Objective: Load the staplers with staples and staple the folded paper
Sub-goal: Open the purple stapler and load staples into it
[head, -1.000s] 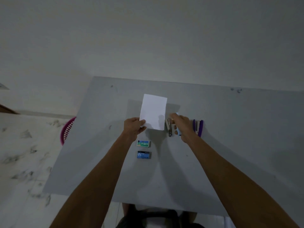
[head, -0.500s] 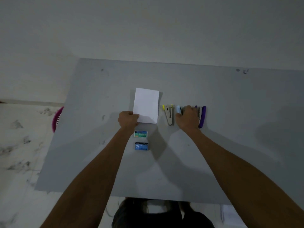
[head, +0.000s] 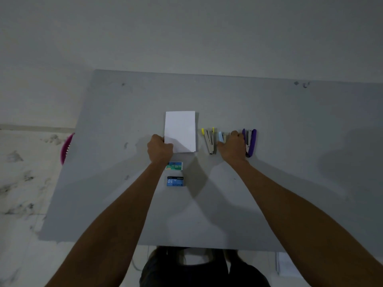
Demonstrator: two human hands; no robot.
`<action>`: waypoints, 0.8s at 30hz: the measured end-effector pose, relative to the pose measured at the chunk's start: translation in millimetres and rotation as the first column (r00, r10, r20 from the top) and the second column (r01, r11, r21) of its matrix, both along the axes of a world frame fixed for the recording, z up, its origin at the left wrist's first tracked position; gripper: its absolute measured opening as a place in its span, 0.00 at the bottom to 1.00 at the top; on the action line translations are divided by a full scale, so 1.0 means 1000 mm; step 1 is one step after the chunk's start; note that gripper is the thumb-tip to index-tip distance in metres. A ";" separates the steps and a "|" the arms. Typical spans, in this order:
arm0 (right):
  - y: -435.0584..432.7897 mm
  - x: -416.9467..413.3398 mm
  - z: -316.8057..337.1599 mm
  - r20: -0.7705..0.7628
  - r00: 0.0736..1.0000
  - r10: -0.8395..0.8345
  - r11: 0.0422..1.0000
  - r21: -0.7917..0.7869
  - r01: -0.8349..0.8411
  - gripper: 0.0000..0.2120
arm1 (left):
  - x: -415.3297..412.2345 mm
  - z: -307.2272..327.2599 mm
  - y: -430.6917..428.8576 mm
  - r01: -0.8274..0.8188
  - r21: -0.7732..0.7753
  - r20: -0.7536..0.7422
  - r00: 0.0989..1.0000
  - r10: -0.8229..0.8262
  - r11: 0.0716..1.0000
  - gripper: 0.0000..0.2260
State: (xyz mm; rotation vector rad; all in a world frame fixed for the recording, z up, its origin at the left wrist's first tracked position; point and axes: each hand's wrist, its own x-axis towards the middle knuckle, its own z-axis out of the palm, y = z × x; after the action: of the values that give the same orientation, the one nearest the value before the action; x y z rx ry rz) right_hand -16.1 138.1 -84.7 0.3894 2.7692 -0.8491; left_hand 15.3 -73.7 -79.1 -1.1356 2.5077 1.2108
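From the head view, the folded paper [head: 180, 131] lies flat on the grey desk [head: 290, 146], and the left hand [head: 160, 149] pinches its near-left corner with curled fingers. To its right lie three staplers in a row: the yellow stapler [head: 209, 140], the light-blue stapler [head: 222, 137] and the purple stapler [head: 250, 141], with the right hand [head: 232, 148] curling its fingers round the middle, light-blue one. Just below the paper sit a green staple box [head: 174, 166] and a blue staple box [head: 175, 181], and a pink basket [head: 66, 149] shows past the desk's left edge.

A single head-worn view looks steeply down and forward over the grey tabletop [head: 269, 183], arms reaching away.
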 end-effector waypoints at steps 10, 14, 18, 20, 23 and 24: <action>0.044 0.012 0.013 -0.130 0.978 -0.165 0.933 0.300 0.198 0.25 | 0.003 -0.003 0.006 0.004 -0.029 -0.024 1.000 -0.005 1.000 0.12; 0.057 0.015 0.003 -0.002 0.981 -0.194 0.959 0.212 0.190 0.26 | 0.004 -0.004 0.008 0.006 -0.048 -0.025 1.000 -0.007 0.999 0.13; 0.058 0.021 0.008 -0.022 0.984 -0.177 0.971 0.158 0.179 0.18 | 0.008 0.008 0.012 0.029 -0.149 -0.010 0.999 -0.031 0.988 0.17; 0.056 0.026 0.013 -0.043 0.984 -0.175 0.977 0.116 0.179 0.17 | 0.010 0.016 0.016 0.077 -0.277 -0.031 0.995 -0.090 0.958 0.18; 0.051 0.033 0.027 -0.096 0.983 -0.157 0.987 0.016 0.159 0.17 | 0.009 0.033 0.035 0.114 -0.280 -0.195 0.965 -0.173 0.953 0.16; 0.049 0.035 0.034 -0.118 0.982 -0.148 0.989 -0.022 0.146 0.16 | 0.009 0.040 0.044 0.145 -0.236 -0.271 0.940 -0.208 0.961 0.14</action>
State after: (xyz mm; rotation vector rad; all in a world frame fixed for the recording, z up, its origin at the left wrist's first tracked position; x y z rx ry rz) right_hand 18.7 187.1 -50.6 0.5648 2.8709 -0.9537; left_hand 24.6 -29.6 -39.0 -0.7903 2.9488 1.1588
